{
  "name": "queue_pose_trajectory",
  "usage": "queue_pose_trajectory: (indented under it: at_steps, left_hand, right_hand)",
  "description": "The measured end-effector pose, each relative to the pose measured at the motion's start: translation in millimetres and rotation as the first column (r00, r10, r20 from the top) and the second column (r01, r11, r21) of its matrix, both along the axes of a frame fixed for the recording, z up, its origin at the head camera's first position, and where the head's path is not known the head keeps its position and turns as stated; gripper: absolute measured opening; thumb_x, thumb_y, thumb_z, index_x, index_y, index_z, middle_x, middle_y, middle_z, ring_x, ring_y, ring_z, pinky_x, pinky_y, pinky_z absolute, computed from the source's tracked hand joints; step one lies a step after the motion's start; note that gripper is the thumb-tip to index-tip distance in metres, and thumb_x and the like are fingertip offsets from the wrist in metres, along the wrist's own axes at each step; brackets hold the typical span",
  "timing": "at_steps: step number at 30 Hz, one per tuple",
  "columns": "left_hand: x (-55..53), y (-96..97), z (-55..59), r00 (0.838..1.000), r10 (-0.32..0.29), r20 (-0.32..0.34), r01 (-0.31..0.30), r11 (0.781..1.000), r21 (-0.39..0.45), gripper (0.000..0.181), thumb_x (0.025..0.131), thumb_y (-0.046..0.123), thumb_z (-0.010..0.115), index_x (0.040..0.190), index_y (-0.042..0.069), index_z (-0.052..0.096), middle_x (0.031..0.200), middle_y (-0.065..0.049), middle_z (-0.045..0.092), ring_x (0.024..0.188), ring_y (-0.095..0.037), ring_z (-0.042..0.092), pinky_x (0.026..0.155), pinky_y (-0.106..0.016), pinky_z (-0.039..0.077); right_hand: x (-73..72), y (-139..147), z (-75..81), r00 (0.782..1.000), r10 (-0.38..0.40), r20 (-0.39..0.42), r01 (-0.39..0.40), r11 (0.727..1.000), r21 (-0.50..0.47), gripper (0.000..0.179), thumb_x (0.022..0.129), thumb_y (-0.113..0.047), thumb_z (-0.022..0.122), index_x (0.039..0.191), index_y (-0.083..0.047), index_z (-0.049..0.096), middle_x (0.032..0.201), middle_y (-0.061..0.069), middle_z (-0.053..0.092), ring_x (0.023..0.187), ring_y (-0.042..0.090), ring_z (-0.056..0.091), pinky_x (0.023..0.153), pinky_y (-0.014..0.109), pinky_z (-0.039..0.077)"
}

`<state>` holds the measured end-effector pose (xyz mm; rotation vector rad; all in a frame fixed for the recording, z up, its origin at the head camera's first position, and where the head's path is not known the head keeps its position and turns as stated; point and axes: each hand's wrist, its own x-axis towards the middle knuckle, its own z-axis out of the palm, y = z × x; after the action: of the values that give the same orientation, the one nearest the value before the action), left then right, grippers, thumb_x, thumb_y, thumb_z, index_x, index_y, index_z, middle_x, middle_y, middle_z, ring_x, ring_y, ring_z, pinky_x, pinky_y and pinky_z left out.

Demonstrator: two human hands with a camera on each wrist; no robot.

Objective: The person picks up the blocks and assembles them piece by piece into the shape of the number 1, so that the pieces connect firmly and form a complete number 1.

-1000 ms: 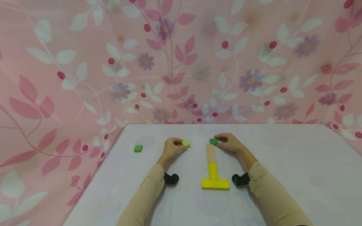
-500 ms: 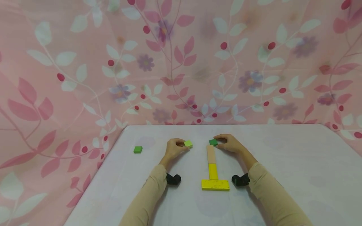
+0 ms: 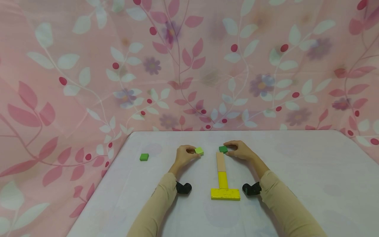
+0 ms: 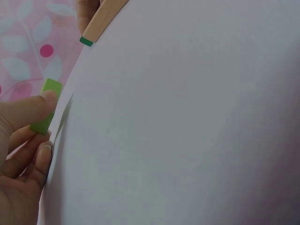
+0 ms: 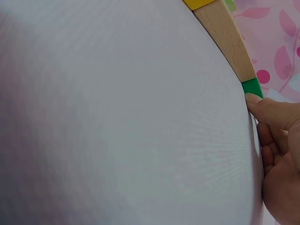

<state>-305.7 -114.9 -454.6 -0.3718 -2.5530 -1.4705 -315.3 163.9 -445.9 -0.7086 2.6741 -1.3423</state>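
Observation:
My left hand [image 3: 184,155] pinches a light green block [image 3: 199,151] between thumb and fingers; in the left wrist view the block [image 4: 46,105] stands on edge, tilted, in that grip. To the right, my right hand [image 3: 240,150] has thumb and fingers on a dark green block [image 3: 223,149] at the far end of a row of blocks. That block touches the end of a natural wood block [image 3: 220,162]. Nearer me the row goes on with a yellow block [image 3: 223,179], then a wider yellow block [image 3: 225,194] laid crosswise, making an upside-down T.
Off to the left on the white-covered table [image 3: 311,184] lies another green block [image 3: 144,157]. A pink floral cloth [image 3: 207,65] hangs behind the table's far edge. Black wrist devices [image 3: 184,188] sit on both forearms.
My left hand has moved slightly right with the light green block, closer to the row. The right hand stays at the dark green block.

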Motion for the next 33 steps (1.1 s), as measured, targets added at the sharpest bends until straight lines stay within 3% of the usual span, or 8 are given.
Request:
queue_pose_trajectory:
  at_steps: [19, 33]
  left_hand:
    - [0.1, 16.9, 3.6, 0.999, -0.032, -0.001, 0.032, 0.999, -0.027, 0.031, 0.069, 0.008, 0.082, 0.094, -0.006, 0.071, 0.079, -0.014, 0.068, 0.068, -0.013, 0.057, 0.064, -0.022, 0.049]
    - [-4.2, 26.2, 4.8, 0.998, -0.050, 0.050, 0.052, 0.998, -0.037, 0.032, 0.071, 0.010, 0.082, 0.097, -0.004, 0.071, 0.084, -0.012, 0.068, 0.072, -0.015, 0.056, 0.069, -0.025, 0.051]
  right_hand:
    - [-3.6, 0.8, -5.9, 1.000, -0.020, 0.017, 0.020, 1.000, -0.011, 0.042, 0.084, -0.007, 0.068, 0.122, 0.007, 0.058, 0.125, 0.024, 0.056, 0.118, 0.039, 0.048, 0.103, 0.052, 0.033]
    - [-2.5, 1.0, -3.2, 1.000, -0.015, 0.017, 0.015, 1.000, -0.014, 0.042, 0.084, -0.006, 0.067, 0.122, 0.009, 0.056, 0.125, 0.026, 0.055, 0.118, 0.040, 0.048, 0.103, 0.053, 0.033]
